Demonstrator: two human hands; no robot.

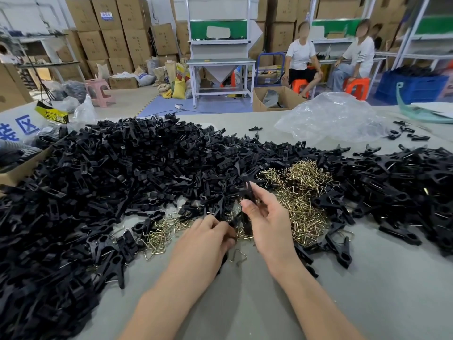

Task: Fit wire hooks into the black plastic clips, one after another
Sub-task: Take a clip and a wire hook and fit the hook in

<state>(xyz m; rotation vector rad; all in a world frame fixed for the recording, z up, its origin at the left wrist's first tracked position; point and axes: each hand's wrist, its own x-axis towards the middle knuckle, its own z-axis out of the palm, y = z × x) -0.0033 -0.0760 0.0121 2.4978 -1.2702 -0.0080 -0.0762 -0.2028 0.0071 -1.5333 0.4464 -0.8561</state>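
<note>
So the right hand is pinching one black clip between thumb and fingertips, holding it upright just above the table, right over the near edge of the brass wire hooks. The left hand is curling its fingers in at the clip's lower end, but honestly I can't tell whether it's gripping a hook, the clip itself, or nothing, since the fingers are hiding it. My take on doing this bit well: the right hand should be clamping the clip steady rather than waving it about, with the slot facing the left hand, so the wire is going in straight and not skewing. These hooks are probably tangling with each other, so I'd be shaking one free before lining it up. A loose hook is lying just beside the left hand, handy if needed. The big heap of clips is sitting to the left, within easy reach.
</note>
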